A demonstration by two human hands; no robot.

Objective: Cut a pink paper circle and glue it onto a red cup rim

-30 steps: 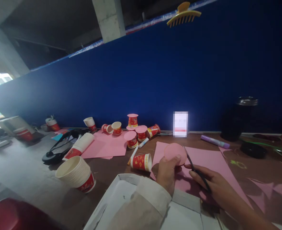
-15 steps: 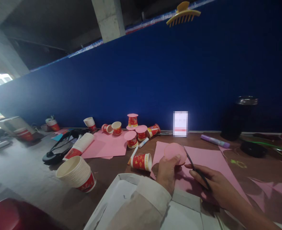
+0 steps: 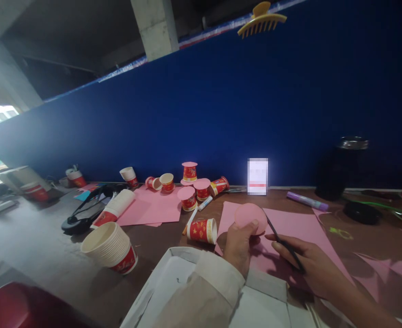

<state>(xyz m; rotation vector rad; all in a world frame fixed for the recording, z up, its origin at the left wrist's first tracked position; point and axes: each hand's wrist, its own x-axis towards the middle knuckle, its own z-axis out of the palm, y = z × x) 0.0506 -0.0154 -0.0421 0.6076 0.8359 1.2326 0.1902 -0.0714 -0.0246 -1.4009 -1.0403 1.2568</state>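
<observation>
Several disc-topped red paper cups [image 3: 188, 203] sit at eleven o'clock; my left hand [image 3: 239, 246] pinches a pink paper disc [image 3: 249, 215], seemingly nearly trimmed, my right hand [image 3: 312, 264] gripping black scissors [image 3: 291, 252].

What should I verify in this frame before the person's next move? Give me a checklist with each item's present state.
1. Left hand has hold of the pink disc: ok, thumb pressed on its face.
2. Right hand holds the dark scissors-like tool: ok.
3. Tool beside the disc's right edge: ok; whether they touch, cannot tell.
4. Tool's blades open or shut: cannot tell, too thin to make out.
5. Left thumb clear of the tool: ok, apart in this view.
6. Nearby red cup standing upright: not ok, it lies on its side.
</observation>
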